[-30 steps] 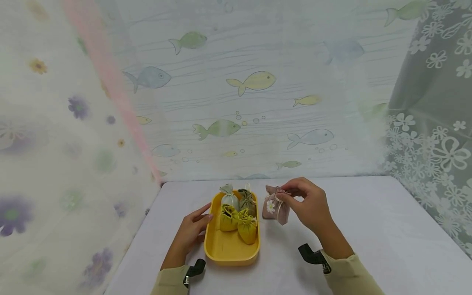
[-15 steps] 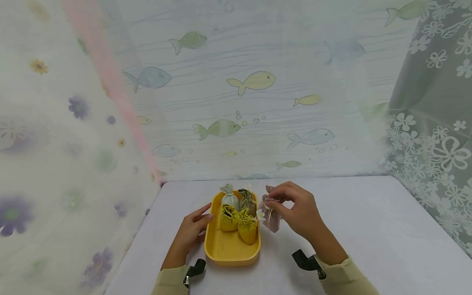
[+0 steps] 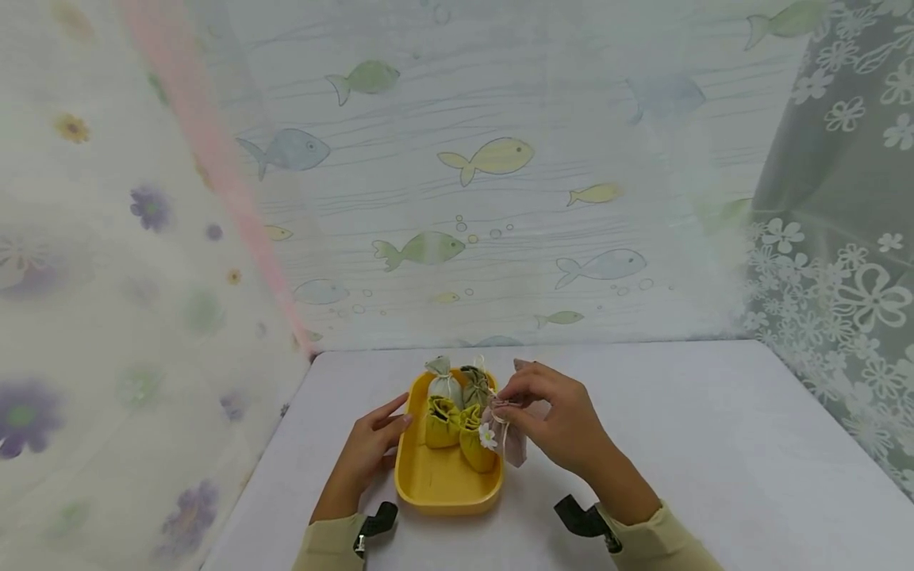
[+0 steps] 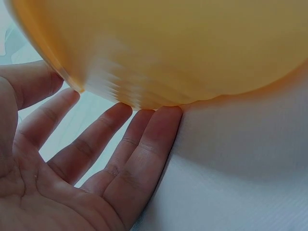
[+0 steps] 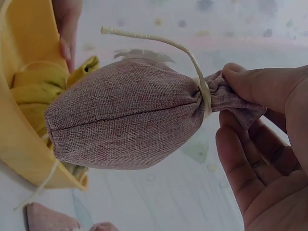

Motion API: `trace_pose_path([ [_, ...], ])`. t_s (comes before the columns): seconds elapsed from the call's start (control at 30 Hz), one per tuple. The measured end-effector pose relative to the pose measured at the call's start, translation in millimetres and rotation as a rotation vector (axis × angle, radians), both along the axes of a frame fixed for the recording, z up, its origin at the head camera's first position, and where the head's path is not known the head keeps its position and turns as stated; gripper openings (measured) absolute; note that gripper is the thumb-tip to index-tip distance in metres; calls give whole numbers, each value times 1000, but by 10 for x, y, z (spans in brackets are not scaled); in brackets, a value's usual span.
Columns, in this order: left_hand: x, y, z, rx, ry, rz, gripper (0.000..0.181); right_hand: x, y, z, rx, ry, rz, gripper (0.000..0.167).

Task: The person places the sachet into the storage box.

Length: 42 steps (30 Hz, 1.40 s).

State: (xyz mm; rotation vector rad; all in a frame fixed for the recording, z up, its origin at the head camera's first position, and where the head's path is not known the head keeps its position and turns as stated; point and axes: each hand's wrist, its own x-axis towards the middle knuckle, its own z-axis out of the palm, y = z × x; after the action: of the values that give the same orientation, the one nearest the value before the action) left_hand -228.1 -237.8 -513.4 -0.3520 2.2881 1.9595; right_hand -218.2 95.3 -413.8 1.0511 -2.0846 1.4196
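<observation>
My right hand [image 3: 553,412] pinches the gathered neck of a mauve drawstring pouch [image 5: 125,115] between thumb and fingers. In the head view the pouch hangs over the right rim of a yellow tray [image 3: 450,507], its white flower facing left. Inside the tray stand two yellow pouches, one left [image 3: 443,424] and one right [image 3: 474,448], a pale grey pouch [image 3: 446,387] and an olive pouch [image 3: 476,388]. The held pouch partly hides the right yellow one. At the tray's left side, my left hand [image 3: 367,444] touches the outer wall with fairly straight fingers [image 4: 144,149].
A second mauve pouch [image 5: 50,219] lies on the white table [image 3: 714,444], mostly hidden behind my right hand in the head view. Fish-patterned cloth [image 3: 500,238] hangs behind the table, with flowered sheets on either side.
My right hand has carried the mauve pouch leftward, from the table beside the tray to over its right rim. My left hand and the tray have stayed put.
</observation>
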Motion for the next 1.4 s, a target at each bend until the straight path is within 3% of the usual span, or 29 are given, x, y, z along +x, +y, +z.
trace_pose_path([
  [0.27, 17, -38, -42, -8, -8, -4, 61, 97, -143, -71, 11, -33, 86, 17],
  [0.97, -25, 0, -14, 6, 13, -6, 59, 120, -578, -23, 79, 48, 181, 12],
  [1.17, -37, 0, -16, 36, 38, -22, 59, 136, -696, -10, 101, -19, 177, 13],
  [1.4, -17, 11, 13, 31, 41, -19, 58, 100, -798, -118, 122, -43, 169, 11],
])
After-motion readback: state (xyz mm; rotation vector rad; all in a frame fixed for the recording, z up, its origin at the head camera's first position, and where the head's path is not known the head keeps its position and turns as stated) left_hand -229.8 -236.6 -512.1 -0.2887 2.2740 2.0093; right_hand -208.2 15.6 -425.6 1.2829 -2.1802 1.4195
